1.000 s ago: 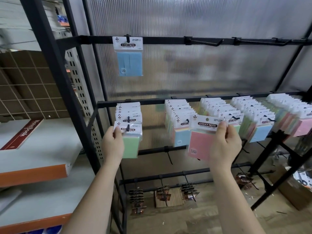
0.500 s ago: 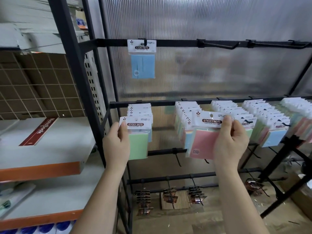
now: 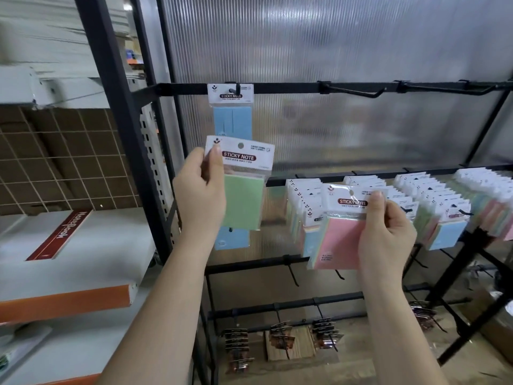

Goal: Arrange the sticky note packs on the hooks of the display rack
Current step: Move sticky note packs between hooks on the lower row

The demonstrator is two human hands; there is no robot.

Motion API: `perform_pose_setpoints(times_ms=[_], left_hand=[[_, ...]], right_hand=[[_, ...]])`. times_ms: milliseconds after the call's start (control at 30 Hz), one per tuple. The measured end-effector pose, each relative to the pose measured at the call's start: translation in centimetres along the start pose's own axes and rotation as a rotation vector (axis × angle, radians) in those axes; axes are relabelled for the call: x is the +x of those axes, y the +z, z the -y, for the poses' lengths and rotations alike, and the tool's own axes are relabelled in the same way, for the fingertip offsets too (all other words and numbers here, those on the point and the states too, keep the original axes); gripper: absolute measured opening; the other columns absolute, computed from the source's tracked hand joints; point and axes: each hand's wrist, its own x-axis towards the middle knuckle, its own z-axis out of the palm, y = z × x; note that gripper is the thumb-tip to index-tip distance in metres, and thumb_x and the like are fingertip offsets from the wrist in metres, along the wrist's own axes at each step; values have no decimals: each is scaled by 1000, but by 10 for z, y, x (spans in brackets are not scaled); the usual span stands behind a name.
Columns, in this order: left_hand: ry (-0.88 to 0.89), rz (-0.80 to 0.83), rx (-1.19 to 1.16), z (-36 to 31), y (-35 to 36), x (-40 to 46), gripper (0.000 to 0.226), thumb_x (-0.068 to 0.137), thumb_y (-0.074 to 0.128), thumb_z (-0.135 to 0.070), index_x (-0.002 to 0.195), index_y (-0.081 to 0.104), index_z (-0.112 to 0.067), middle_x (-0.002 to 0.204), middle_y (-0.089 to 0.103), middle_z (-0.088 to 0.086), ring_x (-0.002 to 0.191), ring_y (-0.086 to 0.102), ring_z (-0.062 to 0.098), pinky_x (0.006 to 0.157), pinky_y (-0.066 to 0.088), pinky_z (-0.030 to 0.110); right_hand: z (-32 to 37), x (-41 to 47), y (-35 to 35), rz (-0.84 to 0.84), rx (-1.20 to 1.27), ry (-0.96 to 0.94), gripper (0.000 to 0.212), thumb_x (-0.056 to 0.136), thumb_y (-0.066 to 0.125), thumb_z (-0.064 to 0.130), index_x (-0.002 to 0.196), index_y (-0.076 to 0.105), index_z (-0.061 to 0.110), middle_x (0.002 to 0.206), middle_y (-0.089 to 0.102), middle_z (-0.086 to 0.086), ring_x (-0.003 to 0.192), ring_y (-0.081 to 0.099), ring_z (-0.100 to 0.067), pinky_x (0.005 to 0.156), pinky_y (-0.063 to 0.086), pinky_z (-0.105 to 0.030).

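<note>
My left hand (image 3: 200,190) grips a green sticky note pack (image 3: 242,201) by its white header, raised off its hook and held just below the blue pack (image 3: 232,118) that hangs on the leftmost hook of the top bar (image 3: 291,88). My right hand (image 3: 385,234) pinches a pink sticky note pack (image 3: 340,240) by its header, in front of the middle bar's rows of hung packs (image 3: 433,201). Two long hooks (image 3: 355,90) on the top bar to the right carry nothing.
Black rack posts (image 3: 111,79) stand at left, next to a white and orange shelf (image 3: 72,273) with a Notebook label. Lower bars carry small brown items (image 3: 238,348). A ribbed translucent panel (image 3: 333,51) backs the rack. More blue packs (image 3: 231,238) hang behind the green one.
My left hand has lifted the green pack off the middle bar's left hook and raised it toward the top bar. My right hand keeps the pink pack, slightly lower. The view has moved closer.
</note>
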Motion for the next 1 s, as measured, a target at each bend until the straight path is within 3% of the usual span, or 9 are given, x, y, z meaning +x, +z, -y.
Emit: perform_pose_setpoints(times_ms=[67,233,433,533,600,767,1000], left_hand=[[38,10,-13,-8,8,2,35,99,44,-26,69,44,-9,62,47,-9,58,49,-3,49,35,13],[142,26,-44,-28,39,7,39,99,46,-20,63,32,-29,58,38,-14,55,44,-5,51,30,10],[217,1,-40,-56,97,1,34,97,48,-22,66,38,-14,55,33,-14,54,42,-5,51,30,10],[264,-26,-85,-73,131,-13,30,95,53,-24,68,42,-19,56,36,-16,55,41,-5,53,29,9],[244,-62,-129,-84,154,-25,28,92,58,-25,68,44,-26,54,39,-19,53,41,-7,53,29,7],[105,-212,-140,-104,199,-32,41,89,62,-32,60,34,-31,46,43,-23,46,35,-5,49,25,12],[42,-340,-140,-111,220,-15,23,88,60,-34,68,49,-32,64,58,-12,59,53,4,57,40,20]], right_hand=[[4,3,-3,-17,8,5,48,100,49,29,58,29,17,48,27,13,49,24,-2,47,21,-16],[4,18,-24,-76,12,-13,48,99,48,30,66,39,-4,61,36,0,55,30,-3,48,24,-16],[-9,58,-66,-98,62,-11,47,99,50,32,69,46,-4,66,42,-2,63,36,-8,56,30,-23],[-15,88,-88,-51,41,-33,46,100,49,27,60,36,8,55,36,15,55,30,1,52,26,-18],[-17,109,-105,3,8,-45,46,100,48,26,60,28,15,48,29,14,50,25,-1,47,21,-17],[-25,160,-139,120,10,-46,49,99,50,25,63,32,-3,58,27,4,54,25,-3,47,20,-17],[-34,196,-152,203,28,-22,48,99,50,27,65,37,-6,60,33,2,57,30,-3,51,25,-19]])
